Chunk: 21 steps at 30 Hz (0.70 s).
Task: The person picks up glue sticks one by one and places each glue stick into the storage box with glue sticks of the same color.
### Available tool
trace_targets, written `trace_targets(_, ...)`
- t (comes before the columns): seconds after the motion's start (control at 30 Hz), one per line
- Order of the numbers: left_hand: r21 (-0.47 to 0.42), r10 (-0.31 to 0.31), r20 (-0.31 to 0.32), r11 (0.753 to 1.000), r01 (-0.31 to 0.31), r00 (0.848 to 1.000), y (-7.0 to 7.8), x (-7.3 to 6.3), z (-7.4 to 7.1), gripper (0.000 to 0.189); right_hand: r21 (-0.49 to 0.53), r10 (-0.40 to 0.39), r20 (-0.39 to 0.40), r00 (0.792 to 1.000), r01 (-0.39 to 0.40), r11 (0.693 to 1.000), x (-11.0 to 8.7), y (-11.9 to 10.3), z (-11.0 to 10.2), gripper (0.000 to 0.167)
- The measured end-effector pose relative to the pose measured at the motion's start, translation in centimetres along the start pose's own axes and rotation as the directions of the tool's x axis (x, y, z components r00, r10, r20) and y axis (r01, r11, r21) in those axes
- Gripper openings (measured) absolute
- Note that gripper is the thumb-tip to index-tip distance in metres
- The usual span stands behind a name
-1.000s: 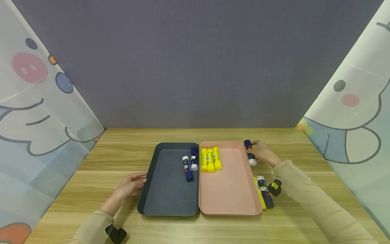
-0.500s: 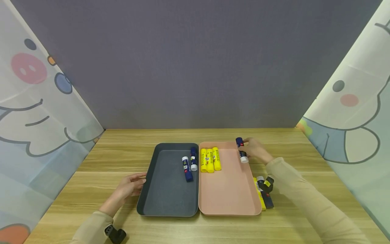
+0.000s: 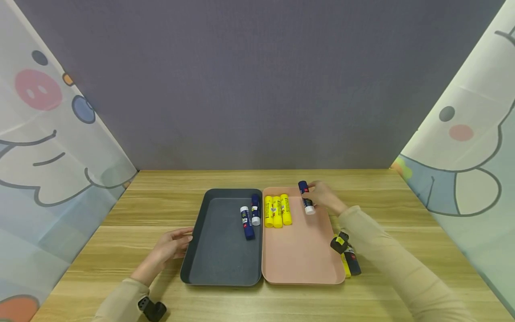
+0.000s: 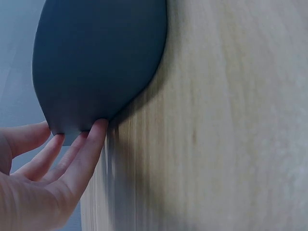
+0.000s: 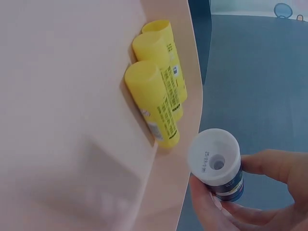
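A dark blue glue stick [image 3: 306, 197] with a white end is pinched between the thumb and fingers of my right hand [image 3: 327, 197], over the far right of the pink tray [image 3: 303, 282]. Its white end [image 5: 214, 156] faces the right wrist camera. Several fingers of my left hand [image 3: 170, 246] rest against the left side of the dark grey tray [image 3: 221, 285]; the left wrist view shows the fingertips [image 4: 100, 126] at its outer wall. Three yellow glue sticks [image 3: 277, 212] lie side by side in the pink tray's far left corner. Two blue glue sticks [image 3: 247, 222] lie in the grey tray.
Right of the pink tray, a yellow glue stick [image 3: 346, 267] and a blue one [image 3: 352, 263] lie on the wooden table [image 3: 161, 197], partly hidden by the right wrist camera [image 3: 340, 243]. The two trays stand side by side. A grey partition [image 3: 257, 89] rises behind the table.
My right hand has carried the blue glue stick leftward, from beside the pink tray's right rim to over the tray. The left hand has stayed at the grey tray.
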<state>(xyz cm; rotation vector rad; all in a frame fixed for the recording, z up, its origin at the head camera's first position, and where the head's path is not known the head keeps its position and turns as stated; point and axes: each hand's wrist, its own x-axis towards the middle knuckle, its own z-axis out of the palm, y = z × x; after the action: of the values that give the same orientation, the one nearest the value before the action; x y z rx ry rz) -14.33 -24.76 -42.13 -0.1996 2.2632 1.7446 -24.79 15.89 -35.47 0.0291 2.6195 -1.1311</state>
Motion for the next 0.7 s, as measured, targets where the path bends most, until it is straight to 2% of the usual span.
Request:
trace_targets(0.47,-0.004,-0.001,0.007,1.000,0.001,1.000,0.1,-0.1,0.0,0.048,0.075,-0.010,0.027,1.000,0.008,0.997,0.3,-1.9,1.8,0.052)
trace_targets(0.7,-0.003,-0.004,0.000,1.000,0.004,1.000,0.0,0.0,0.0,0.047,0.052,0.006,0.047,0.999,-0.009,0.999,0.3,-3.0,2.7,0.051)
